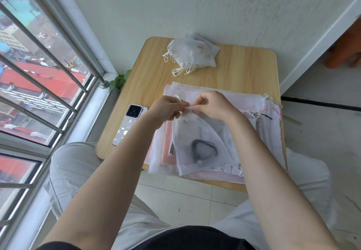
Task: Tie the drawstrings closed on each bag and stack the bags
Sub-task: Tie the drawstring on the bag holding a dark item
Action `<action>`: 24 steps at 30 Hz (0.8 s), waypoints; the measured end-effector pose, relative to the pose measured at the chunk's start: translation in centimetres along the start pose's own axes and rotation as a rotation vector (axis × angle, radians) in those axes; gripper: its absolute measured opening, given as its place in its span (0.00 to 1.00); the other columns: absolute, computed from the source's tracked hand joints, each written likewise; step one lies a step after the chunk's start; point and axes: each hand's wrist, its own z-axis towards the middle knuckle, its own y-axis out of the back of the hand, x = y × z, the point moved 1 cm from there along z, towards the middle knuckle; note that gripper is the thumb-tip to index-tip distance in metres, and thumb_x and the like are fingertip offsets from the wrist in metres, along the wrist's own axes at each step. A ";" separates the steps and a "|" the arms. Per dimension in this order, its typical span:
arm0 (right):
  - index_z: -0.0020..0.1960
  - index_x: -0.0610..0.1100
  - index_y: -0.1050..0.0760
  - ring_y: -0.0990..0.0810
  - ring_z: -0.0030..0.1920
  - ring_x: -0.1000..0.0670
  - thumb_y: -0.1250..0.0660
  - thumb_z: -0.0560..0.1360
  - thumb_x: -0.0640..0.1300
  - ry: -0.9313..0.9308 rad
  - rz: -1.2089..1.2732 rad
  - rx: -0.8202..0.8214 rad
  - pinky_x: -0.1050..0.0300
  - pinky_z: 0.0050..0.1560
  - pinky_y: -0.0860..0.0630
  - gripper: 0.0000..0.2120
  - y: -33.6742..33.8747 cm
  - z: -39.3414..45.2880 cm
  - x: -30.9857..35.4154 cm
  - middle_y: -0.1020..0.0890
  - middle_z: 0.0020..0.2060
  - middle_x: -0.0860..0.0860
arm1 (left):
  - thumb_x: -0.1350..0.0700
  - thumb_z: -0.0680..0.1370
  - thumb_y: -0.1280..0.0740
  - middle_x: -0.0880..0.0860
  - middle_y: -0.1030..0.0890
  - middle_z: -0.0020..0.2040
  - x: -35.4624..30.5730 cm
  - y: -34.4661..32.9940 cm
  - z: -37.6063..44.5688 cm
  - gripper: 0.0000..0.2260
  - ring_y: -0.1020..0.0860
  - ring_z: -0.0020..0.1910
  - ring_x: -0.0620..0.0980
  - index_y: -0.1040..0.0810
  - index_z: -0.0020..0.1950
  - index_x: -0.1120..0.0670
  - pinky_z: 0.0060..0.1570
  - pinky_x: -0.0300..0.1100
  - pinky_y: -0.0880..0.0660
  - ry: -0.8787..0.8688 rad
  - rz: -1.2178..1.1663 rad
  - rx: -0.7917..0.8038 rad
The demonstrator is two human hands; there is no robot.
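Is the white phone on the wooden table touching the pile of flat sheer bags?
Apart. The head view shows bare wood between the phone and the pile.

Counts: 2 hands, left hand (166, 109) and right hand (213, 106). 1 phone (129, 124), table's (244, 68) left edge. 1 heap of tied bags (193, 54) at far edge, 1 flat bag pile (224, 101) near edge; bags per pile uncountable.

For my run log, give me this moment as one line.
left hand: pinching drawstring | right hand: pinching drawstring | bag: atop flat pile | tied bags: far edge
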 end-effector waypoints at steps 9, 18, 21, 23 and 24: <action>0.50 0.42 0.27 0.16 0.44 0.51 0.37 0.79 0.40 -0.129 0.142 0.112 0.68 0.33 0.28 0.02 0.8 -0.8 0.6 0.15 0.46 0.47 | 0.60 0.78 0.33 0.50 0.16 0.38 -0.1 -0.4 0.0 0.10 0.28 0.30 0.43 0.21 0.53 0.67 0.27 0.31 0.33 -0.054 0.099 -0.087; 0.46 0.46 0.27 0.17 0.43 0.54 0.23 0.69 0.41 -0.028 0.276 -0.019 0.61 0.47 0.23 0.13 -1.3 -1.2 0.7 0.15 0.44 0.48 | 0.62 0.77 0.31 0.44 0.19 0.33 0.0 -1.2 -0.2 0.07 0.25 0.29 0.37 0.22 0.51 0.65 0.35 0.30 0.29 -0.121 0.076 -0.150; 0.41 0.45 0.25 0.20 0.37 0.54 0.23 0.67 0.39 -0.001 0.129 -0.107 0.65 0.39 0.27 0.11 -1.4 -1.0 1.1 0.15 0.36 0.48 | 0.58 0.74 0.26 0.50 0.18 0.37 0.1 -0.9 -0.2 0.10 0.22 0.33 0.41 0.25 0.50 0.57 0.37 0.34 0.28 -0.100 0.038 -0.209; 0.40 0.42 0.25 0.17 0.38 0.51 0.24 0.67 0.36 0.028 0.083 -0.145 0.61 0.41 0.24 0.09 -1.5 -0.9 1.4 0.15 0.34 0.47 | 0.57 0.72 0.24 0.52 0.17 0.36 0.2 -0.8 -0.2 0.11 0.21 0.32 0.43 0.25 0.46 0.56 0.34 0.33 0.27 -0.104 0.028 -0.249; 0.39 0.42 0.25 0.17 0.39 0.49 0.25 0.67 0.35 0.042 0.070 -0.157 0.58 0.42 0.23 0.09 -1.5 -0.8 1.5 0.15 0.34 0.47 | 0.57 0.71 0.23 0.52 0.17 0.34 0.2 -0.8 -0.3 0.11 0.20 0.32 0.44 0.24 0.44 0.56 0.32 0.32 0.28 -0.115 0.027 -0.264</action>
